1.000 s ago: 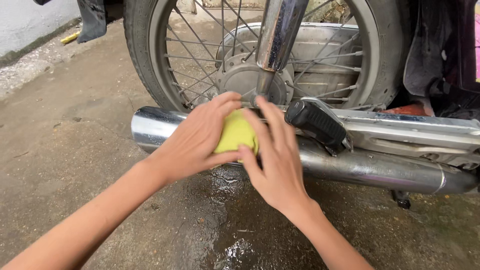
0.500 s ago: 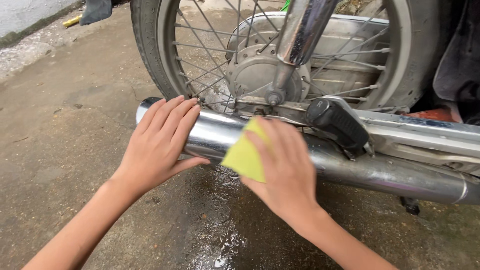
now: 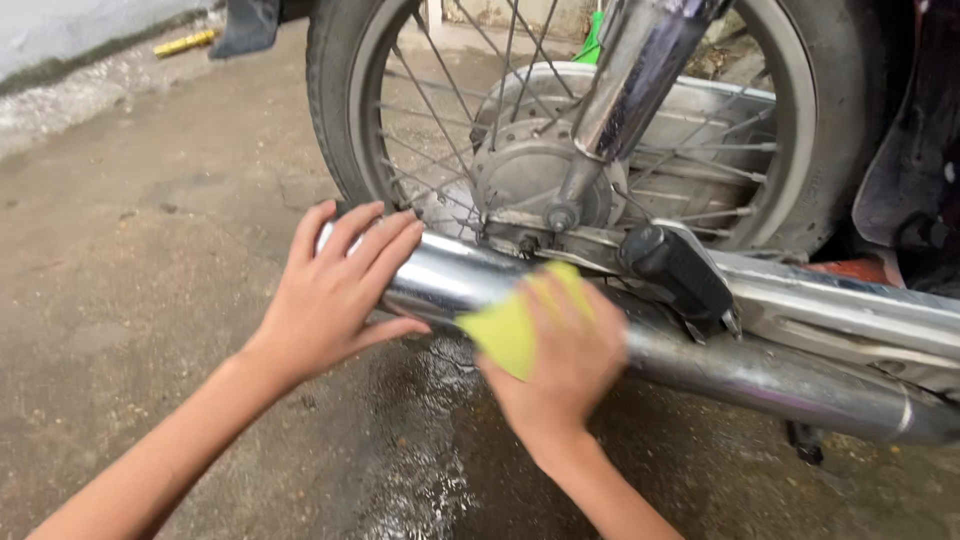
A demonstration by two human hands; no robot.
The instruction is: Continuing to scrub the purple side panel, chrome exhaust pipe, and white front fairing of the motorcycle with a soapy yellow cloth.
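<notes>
- right hand (image 3: 560,360) presses a soft yellow sponge (image 3: 505,330) flat on the chrome exhaust pipe (image 3: 760,370)
- left hand (image 3: 335,295), open, steadies the pipe's end beside it
- wet chrome probably slippery, sponge squishy and light

wet concrete floor (image 3: 150,330) under motorcycle rear wheel (image 3: 840,120), yellow object (image 3: 185,43) far off

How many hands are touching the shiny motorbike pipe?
2. The left hand lies flat on the rear end of the shiny chrome exhaust pipe. The right hand presses a yellow-green sponge against the pipe's middle, beside the black rubber footpeg.
</notes>
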